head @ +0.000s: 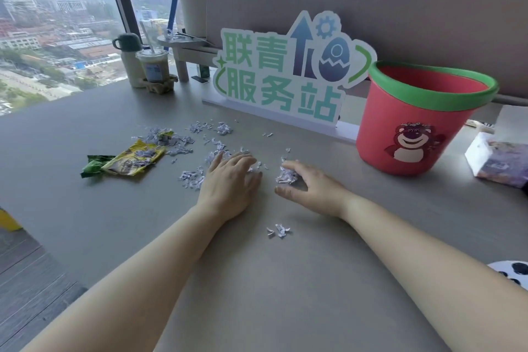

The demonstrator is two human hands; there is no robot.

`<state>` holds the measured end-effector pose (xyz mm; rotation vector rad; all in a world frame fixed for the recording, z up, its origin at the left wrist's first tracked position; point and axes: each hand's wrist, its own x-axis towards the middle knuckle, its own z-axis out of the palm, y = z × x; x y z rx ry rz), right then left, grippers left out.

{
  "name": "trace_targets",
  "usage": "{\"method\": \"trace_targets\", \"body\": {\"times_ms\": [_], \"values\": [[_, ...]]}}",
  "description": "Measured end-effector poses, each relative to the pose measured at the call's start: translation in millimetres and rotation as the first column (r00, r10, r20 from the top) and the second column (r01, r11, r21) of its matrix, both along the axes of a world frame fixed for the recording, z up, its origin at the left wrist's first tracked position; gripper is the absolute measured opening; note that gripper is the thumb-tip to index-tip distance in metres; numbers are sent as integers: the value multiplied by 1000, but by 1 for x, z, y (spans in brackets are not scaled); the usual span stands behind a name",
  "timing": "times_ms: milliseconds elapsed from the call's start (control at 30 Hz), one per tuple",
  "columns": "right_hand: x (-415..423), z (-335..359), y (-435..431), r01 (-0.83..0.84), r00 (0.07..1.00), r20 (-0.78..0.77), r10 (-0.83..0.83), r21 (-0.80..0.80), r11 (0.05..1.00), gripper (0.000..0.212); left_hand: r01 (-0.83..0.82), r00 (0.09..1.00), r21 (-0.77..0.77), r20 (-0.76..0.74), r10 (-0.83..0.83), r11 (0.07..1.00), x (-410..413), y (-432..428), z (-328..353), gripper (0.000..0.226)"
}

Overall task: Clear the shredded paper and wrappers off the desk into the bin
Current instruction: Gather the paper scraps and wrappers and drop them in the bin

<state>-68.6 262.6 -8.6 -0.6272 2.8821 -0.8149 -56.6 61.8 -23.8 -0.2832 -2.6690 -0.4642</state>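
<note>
Forearms (160,266) resting low; left hand (231,177) pressing flat on white shredded paper (191,178), right hand (308,183) cupping a clump. Red green-rimmed plastic bin (411,134) standing at 2 o'clock, yellow-green foil wrappers (134,158) at 10; worth sweeping scraps together before lifting.

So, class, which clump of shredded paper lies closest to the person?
The small clump lying alone at the near side; all the others lie farther off.

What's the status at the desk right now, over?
Left hand flat on shredded paper. Right hand curled round paper clump. Wrappers untouched, left. Bin upright, unobstructed.
</note>
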Motion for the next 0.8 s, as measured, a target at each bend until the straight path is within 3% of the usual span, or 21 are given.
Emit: {"method": "trace_targets", "body": {"times_ms": [167, 300, 500, 633, 800], "values": [[23, 3, -4, -176, 984, 22, 176, 244, 954, 113, -25, 998, 28, 60, 23, 999, 13, -18, 0, 43], [30, 1, -10, -194, 981, 34, 193, 299, 934, 138, -98, 979, 17, 182, 93, 995, 15, -39, 1, 52], [13, -5, -26, -111, 993, -24, 120, 229, 967, 123, -168, 956, -18, 242, 167, 986, 22, -65, 0, 68], [0, -3, -45, -59, 998, -15, 63, 191, 980, 127, -272, 943, -44, 189, 275, 961, 26, -91, 0, 78], [-18, -3, -78, -90, 995, -30, 97, 185, 979, 131, -384, 892, -53, 238, 385, 922, 22, -115, -3, 85]]}}
